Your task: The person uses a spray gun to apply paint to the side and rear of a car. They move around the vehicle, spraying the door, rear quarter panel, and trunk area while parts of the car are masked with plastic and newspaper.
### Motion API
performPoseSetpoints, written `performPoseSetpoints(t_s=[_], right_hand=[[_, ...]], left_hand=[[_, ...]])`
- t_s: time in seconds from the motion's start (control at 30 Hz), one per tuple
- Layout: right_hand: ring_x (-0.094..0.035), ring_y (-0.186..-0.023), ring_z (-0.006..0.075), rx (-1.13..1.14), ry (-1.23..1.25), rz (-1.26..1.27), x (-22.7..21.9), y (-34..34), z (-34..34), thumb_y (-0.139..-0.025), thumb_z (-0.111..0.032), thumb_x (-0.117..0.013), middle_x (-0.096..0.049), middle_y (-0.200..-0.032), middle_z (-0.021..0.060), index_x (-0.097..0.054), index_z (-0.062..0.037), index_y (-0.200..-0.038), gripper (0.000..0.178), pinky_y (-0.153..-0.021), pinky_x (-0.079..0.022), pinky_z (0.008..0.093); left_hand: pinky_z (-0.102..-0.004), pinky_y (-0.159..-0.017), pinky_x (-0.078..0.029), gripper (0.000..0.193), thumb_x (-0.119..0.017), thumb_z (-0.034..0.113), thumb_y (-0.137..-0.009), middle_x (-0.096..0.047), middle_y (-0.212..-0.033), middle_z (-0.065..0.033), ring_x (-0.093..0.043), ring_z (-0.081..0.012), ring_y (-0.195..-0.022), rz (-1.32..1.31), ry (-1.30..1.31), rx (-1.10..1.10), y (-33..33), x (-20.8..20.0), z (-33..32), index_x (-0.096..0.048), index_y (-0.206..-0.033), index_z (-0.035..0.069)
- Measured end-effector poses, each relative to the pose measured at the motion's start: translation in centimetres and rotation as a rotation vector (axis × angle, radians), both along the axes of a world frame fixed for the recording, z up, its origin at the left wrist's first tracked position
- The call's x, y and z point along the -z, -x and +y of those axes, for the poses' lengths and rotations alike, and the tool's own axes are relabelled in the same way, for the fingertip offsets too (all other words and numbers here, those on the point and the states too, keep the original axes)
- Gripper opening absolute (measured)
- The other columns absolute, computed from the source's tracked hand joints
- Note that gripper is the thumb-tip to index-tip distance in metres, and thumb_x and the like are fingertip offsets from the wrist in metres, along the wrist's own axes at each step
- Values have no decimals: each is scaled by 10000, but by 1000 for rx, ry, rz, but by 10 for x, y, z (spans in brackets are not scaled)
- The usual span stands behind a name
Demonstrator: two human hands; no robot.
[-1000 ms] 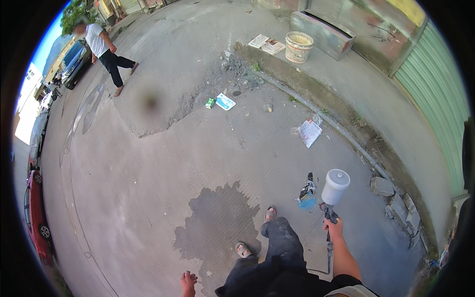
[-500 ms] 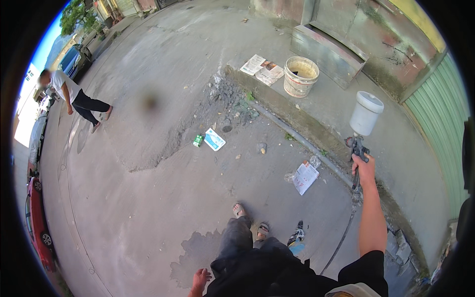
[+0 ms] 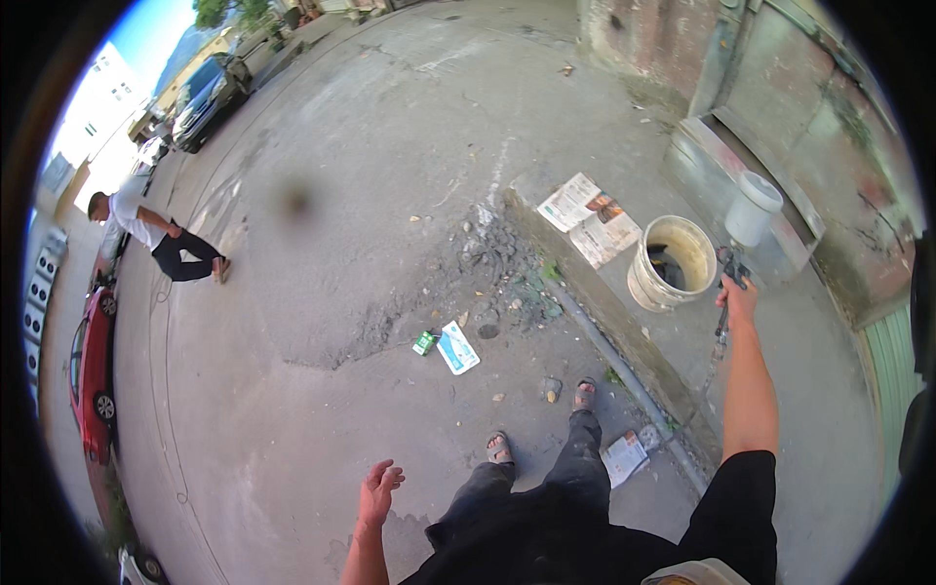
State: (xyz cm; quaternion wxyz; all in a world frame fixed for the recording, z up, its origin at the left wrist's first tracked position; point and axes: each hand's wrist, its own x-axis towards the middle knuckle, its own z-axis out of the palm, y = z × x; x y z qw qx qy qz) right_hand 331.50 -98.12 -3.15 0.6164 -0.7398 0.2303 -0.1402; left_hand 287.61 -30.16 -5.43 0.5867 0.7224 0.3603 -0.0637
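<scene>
My right hand (image 3: 739, 301) is wrapped round the grip of a spray gun (image 3: 731, 265), held out to the right at arm's length. On top of the gun sits a white paint cup (image 3: 753, 209), tilted slightly. Just left of the gun stands a dirty white bucket (image 3: 673, 263) on the raised concrete ledge, with something dark inside it. Low at the centre left, my left hand (image 3: 378, 490) hangs in the air with its fingers loosely apart and nothing in them.
Spread newspaper (image 3: 591, 219) lies beside the bucket, near a long metal box (image 3: 751, 175). A pipe (image 3: 624, 361) runs along the ledge's foot. A blue-white packet (image 3: 457, 348), a green box (image 3: 424, 342) and rubble (image 3: 487, 253) lie ahead. Another person (image 3: 161, 234) walks at the left.
I have stepped forward toward the ledge; the bucket and newspaper appear nearer. My left hand has risen into fuller view. The spray gun stays in my right hand, now beside the bucket.
</scene>
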Motion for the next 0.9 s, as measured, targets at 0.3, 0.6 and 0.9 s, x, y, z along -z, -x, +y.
performPoseSetpoints(t_s=[0.3,0.6,0.9], right_hand=[[-473,-477,96,-47,-118,415,231,-179,-54,-866,-97,-629,-473,-634,-5,-606,-100,-1121,256,-394,-427,267],[-603,-1105,242,-359,-39,503,227,-161,-117,-887,-228,-667,-615,-1256,154,-537,-1,-1378,556,-1019,-451,403],[-487,-1339,266,-778,231,-910,-249,-184,70,-1031,-218,-486,-505,-1453,191,-427,61,-1443,501,-1161,-326,433]], left_hand=[[-318,-813,-554,501,-629,342,-926,-733,-1039,-180,-729,-224,-927,631,-141,-156,39,-11,-143,-618,-1241,-48],[-345,-826,-550,527,-639,368,-912,-734,-1045,-195,-735,-245,-928,630,-99,-267,11,-15,-216,-624,-1269,-19],[-347,-871,-537,533,-611,361,-932,-730,-1078,-170,-714,-225,-962,455,-63,-234,-32,6,-215,-593,-1297,-26]])
